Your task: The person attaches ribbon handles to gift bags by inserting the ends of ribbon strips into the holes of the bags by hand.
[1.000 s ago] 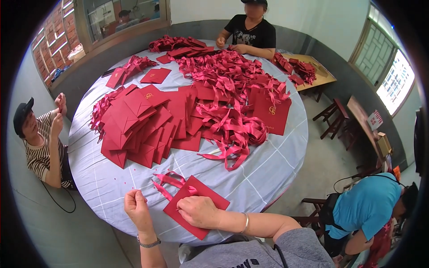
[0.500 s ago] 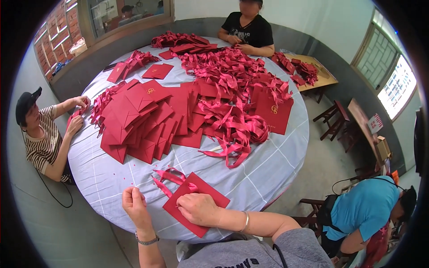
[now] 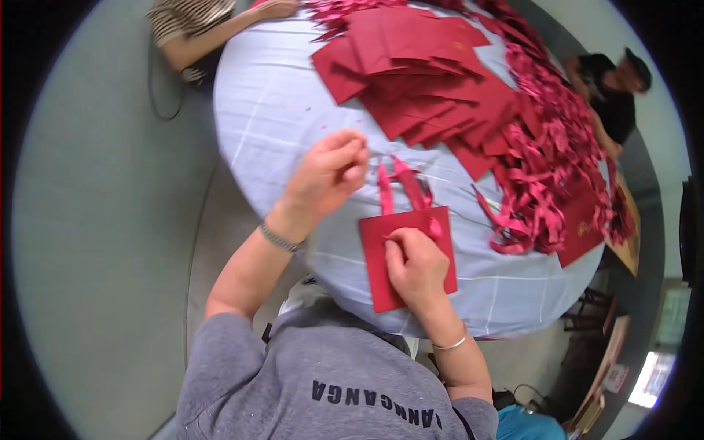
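A small red paper gift bag (image 3: 378,268) lies flat near the table's front edge. Its pink ribbon handles (image 3: 416,194) stretch out from the top on the far side. My right hand (image 3: 416,268) rests on the bag with fingers curled in and the thumb pressed to them; what they pinch, if anything, is hidden. Raised beside the ribbons, to the left of the bag, my left hand (image 3: 330,172) has thumb and fingertips pressed together. Anything between those fingertips is too small to make out.
A pile of red gift bags (image 3: 433,81) covers the table's far middle. To its right lies a heap of pink ribbon handles (image 3: 535,183). The round table has a pale checked cloth (image 3: 257,95). One person's arm (image 3: 235,29) is at the far left; another person (image 3: 616,92) sits far right.
My view has swung left and downward, so the table sits farther right. My right hand stays on the bag. My left hand remains raised and pinched, now by the ribbons.
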The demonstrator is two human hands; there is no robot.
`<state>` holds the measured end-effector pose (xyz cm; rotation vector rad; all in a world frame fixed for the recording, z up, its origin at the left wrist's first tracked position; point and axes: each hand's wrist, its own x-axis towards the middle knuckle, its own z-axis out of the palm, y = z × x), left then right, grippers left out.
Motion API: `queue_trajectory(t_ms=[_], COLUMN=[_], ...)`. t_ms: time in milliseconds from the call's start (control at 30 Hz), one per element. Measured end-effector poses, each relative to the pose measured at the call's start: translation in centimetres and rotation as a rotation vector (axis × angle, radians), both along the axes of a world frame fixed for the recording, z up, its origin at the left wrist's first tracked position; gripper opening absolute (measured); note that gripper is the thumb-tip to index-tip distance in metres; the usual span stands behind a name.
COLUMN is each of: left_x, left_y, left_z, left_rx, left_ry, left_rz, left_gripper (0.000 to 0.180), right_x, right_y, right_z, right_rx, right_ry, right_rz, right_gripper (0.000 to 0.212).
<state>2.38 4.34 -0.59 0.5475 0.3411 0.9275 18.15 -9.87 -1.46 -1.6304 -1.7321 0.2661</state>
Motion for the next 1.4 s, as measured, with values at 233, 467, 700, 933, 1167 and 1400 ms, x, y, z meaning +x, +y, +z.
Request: queue_trajectory(t_ms=[233, 467, 700, 933, 1167, 1400], left_x=[-1.3, -1.3, -1.5, -1.6, -1.6, 0.6], left_y=[-0.4, -0.2, 0.2, -0.1, -0.7, -3.0], left_z=[-2.4, -2.7, -2.3, -3.2, -2.8, -2.7], left_rx=[0.091, 0.068, 0.024, -0.026, -0.028, 1.518], left_ry=[0.034, 0.067, 0.098, 0.053, 0.066, 1.175], left_rz=[0.112, 0.157, 0.207, 0.199, 0.183, 0.592], left_gripper=[0.010, 0.014, 0.026, 0.009, 0.001, 0.006], right_x=[-1.3, -1.0, -1.1, -1.0, -0.9, -0.8], right_y=[-0.4, -0.6, 0.0, -0.5, -1.0, -1.1], right_z=[-0.9, -0.6, -0.3, -0.8, -0.2, -0.7], right_rx=[0.004, -0.011, -0.012, 0.048, -0.011, 0.075], right_ry=[0.023, 0.013, 0.030, 0.040, 0.032, 0.332], right_rz=[0.060, 0.045, 0.047, 0.066, 0.056, 0.001], right_gripper=[0.007, 0.007, 0.008, 0.007, 0.007, 0.003])
